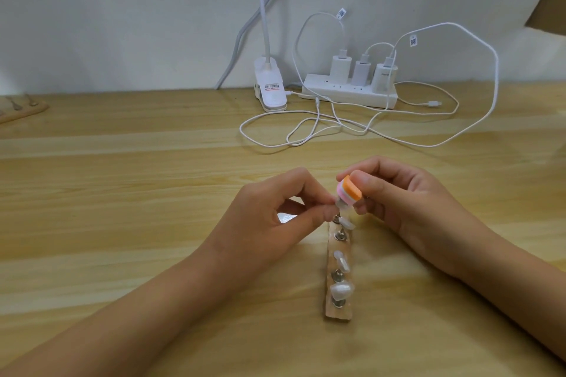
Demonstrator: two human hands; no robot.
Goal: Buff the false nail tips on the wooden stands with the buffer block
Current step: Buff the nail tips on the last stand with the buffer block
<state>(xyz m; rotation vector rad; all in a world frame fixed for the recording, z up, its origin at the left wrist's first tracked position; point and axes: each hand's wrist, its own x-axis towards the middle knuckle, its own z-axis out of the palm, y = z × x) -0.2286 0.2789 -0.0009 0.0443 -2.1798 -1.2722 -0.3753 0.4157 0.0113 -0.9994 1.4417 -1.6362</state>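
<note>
**A:** What are the hands up to?

**B:** The right hand (398,202) pinches the buffer block (349,190), orange on top with pink and white layers, between thumb and fingers. The left hand (275,208) has thumb and forefinger closed on a clear nail tip (345,210) at the far end of the wooden stand (336,313). The block's lower edge sits against that tip.

**A:** And the stand itself?

**B:** It lies on the bench (137,193) between the two wrists, running away from the person. Other nail tips (341,261) sit along it, with metal studs (339,236) between them.

**A:** Farther out?

**B:** By the wall there's a white power strip (349,92) with three chargers plugged in. White cables (306,131) loop in front of it, and a clip lamp (271,92) stands just to its left. At the far left edge is a second stand (21,109), partly cut off.
</note>
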